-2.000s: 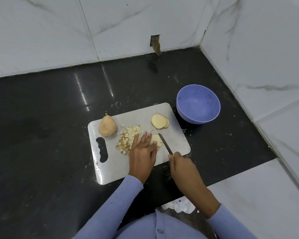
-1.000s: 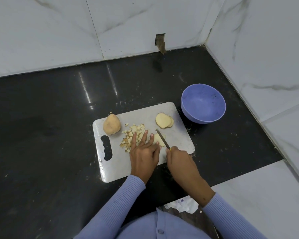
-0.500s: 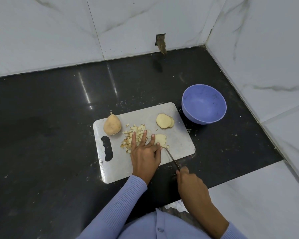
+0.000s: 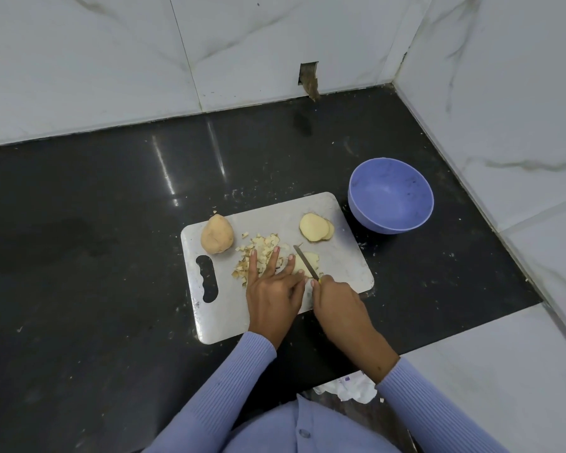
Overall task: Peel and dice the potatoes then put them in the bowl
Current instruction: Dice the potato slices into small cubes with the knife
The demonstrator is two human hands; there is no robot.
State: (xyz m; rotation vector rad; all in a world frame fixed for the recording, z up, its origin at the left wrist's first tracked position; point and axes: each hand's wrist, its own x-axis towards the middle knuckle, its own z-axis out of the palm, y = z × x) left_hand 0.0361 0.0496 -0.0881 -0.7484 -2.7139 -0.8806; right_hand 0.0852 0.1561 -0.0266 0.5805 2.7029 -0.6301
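A grey cutting board [image 4: 347, 266] lies on the black counter. On it sit a whole unpeeled potato [image 4: 217, 238] at the left, a pile of diced potato [image 4: 262, 248] in the middle and two potato slices [image 4: 316, 227] at the right. My left hand [image 4: 275, 289] presses a potato slice [image 4: 311, 260] flat with straight fingers. My right hand [image 4: 339, 305] grips a small knife [image 4: 304, 261], whose blade lies across that slice. A purple bowl [image 4: 391, 195] stands empty just right of the board.
White marble walls close the counter at the back and right. A white counter section [image 4: 504, 354] adjoins at the lower right. A crumpled white cloth [image 4: 353, 389] lies near my body. Small peel crumbs dot the counter around the board.
My right hand drew the knife back off the board half a second ago, then pushed it forward again onto the slice. My left hand has stayed on the slice.
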